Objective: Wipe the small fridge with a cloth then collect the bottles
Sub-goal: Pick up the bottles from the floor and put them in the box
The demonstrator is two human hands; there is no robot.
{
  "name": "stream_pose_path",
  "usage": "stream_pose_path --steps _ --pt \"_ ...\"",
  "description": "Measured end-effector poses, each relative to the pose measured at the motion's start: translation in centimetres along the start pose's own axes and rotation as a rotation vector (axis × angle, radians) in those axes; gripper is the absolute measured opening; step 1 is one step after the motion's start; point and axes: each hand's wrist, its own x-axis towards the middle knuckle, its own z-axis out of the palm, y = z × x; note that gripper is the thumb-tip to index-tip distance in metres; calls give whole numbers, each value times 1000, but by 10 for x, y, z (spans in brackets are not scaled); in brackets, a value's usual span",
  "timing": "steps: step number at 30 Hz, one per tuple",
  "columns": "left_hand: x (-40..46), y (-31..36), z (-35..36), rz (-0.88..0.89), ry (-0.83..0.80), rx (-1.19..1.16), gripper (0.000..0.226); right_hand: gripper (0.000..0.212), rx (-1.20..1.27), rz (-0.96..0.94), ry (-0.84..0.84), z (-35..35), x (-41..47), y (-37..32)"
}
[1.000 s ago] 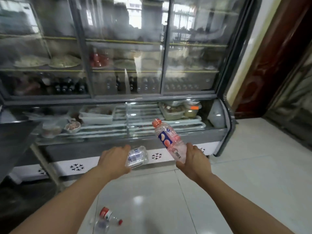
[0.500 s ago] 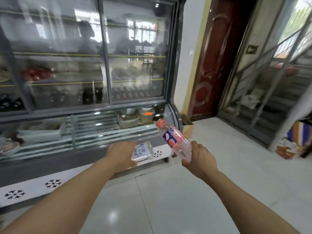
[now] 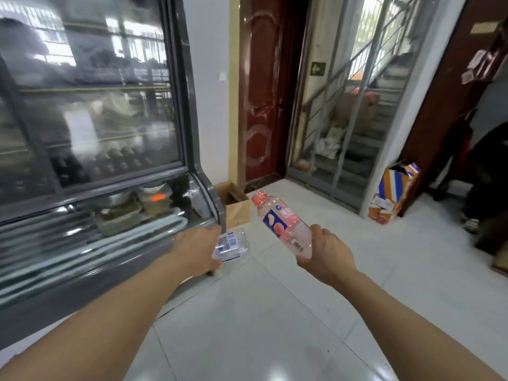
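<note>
My right hand (image 3: 325, 253) grips a clear pink bottle (image 3: 283, 225) by its base, red cap tilted up and to the left. My left hand (image 3: 196, 250) is closed around a clear bottle (image 3: 233, 244) with a white and blue label, lying sideways with its bottom pointing right. Both hands are held out in front of me at waist height, a short gap between the bottles. The glass-fronted fridge (image 3: 110, 149) fills the left side, its right corner just behind my left hand. No cloth is in view.
An open cardboard box (image 3: 235, 204) sits on the floor beside the fridge's right end. A red door (image 3: 261, 92) and a metal grille (image 3: 354, 105) with stairs behind it stand ahead. A striped carton (image 3: 393, 192) leans at the right. White tiled floor (image 3: 275, 312) lies below.
My view has swung to the right: the fridge slid to the left, and the door, grille and carton came into sight. A bottle on the floor left the view. Both hands kept their bottles.
</note>
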Motion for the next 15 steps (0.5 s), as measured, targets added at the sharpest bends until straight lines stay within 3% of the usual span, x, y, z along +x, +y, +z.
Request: stream_pose_path --steps 15 --pt "296 87 28 179 -9 -2 61 61 -26 84 5 20 241 129"
